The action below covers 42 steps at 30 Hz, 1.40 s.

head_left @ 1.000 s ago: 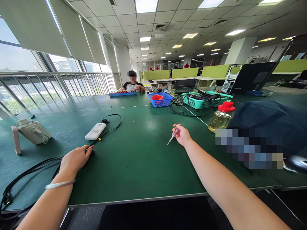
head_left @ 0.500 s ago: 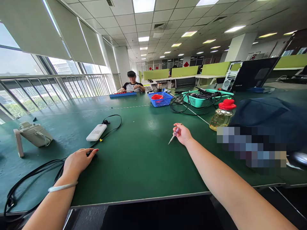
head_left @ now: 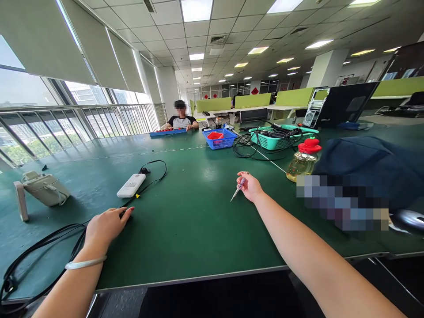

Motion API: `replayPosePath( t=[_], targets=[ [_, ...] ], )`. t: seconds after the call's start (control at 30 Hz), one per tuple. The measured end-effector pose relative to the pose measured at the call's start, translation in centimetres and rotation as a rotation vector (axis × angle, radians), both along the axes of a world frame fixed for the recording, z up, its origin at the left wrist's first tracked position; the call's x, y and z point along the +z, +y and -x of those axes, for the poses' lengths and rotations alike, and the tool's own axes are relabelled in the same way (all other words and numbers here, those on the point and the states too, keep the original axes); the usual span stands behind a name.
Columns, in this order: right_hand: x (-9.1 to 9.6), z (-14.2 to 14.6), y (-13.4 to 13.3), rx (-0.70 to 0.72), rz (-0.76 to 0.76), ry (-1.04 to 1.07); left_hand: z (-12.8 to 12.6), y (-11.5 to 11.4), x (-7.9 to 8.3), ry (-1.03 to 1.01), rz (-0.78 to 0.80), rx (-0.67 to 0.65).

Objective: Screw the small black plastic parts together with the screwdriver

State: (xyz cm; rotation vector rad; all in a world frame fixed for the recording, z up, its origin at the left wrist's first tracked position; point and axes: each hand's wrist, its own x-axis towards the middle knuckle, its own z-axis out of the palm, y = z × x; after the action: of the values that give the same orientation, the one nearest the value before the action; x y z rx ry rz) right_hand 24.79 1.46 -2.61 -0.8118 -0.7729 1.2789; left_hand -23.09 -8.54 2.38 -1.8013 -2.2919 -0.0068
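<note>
Just above the green table, my right hand [head_left: 250, 186] is closed around a slim screwdriver [head_left: 238, 190] with a clear purplish handle. Its metal tip points down and to the left. My left hand [head_left: 107, 225] rests on the table at the left, fingers bent around a small black thing [head_left: 122, 213] that they mostly cover. A black cable [head_left: 154, 185] passes by these fingers, and its loops lie left of the wrist. Beyond the left hand lies a white power strip [head_left: 131, 185], with a black plug [head_left: 144, 170] at its far end and a yellow tag on the cable.
A grey pouch [head_left: 48, 190] stands at the left by a pink slab. Farther back are a blue basket [head_left: 220, 142], a green basket [head_left: 271, 142] of cables and a seated person [head_left: 181, 119]. At right stand a red-lidded jar [head_left: 302, 163] and a dark blue bag [head_left: 367, 163].
The view has shifted slightly. Both hands keep nearly the same place and grip. The person across the table has moved their arms and the long blue tray is tilted a little differently.
</note>
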Motion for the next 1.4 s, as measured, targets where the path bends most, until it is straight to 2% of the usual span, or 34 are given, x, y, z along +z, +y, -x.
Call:
replayPosePath(
  t=[0.27, 0.4, 0.63, 0.77, 0.87, 1.1, 1.4],
  targets=[
    [-0.2, 0.0, 0.1, 0.004, -0.015, -0.016, 0.5, -0.1, -0.4, 0.027, -0.109, -0.076],
    [-0.1, 0.0, 0.0, 0.011, -0.017, -0.023, 1.0, 0.3, -0.6, -0.038, -0.069, -0.026],
    [0.1, 0.1, -0.2, 0.018, -0.018, -0.03, 1.2, 0.4, -0.5, -0.08, -0.042, -0.016],
    [0.0, 0.1, -0.1, 0.017, -0.023, -0.031, 1.5, 0.3, -0.5, -0.047, -0.092, -0.087],
    [0.0, 0.1, 0.1, 0.018, -0.024, -0.032, 2.8, 0.4, -1.1, -0.054, -0.091, -0.141],
    [-0.1, 0.0, 0.2, 0.021, -0.022, -0.024, 6.3, 0.5, -2.1, -0.175, -0.073, -0.022],
    [-0.1, 0.0, 0.2, 0.018, -0.012, -0.025, 7.2, 0.5, -1.9, -0.247, -0.071, 0.062]
  ],
)
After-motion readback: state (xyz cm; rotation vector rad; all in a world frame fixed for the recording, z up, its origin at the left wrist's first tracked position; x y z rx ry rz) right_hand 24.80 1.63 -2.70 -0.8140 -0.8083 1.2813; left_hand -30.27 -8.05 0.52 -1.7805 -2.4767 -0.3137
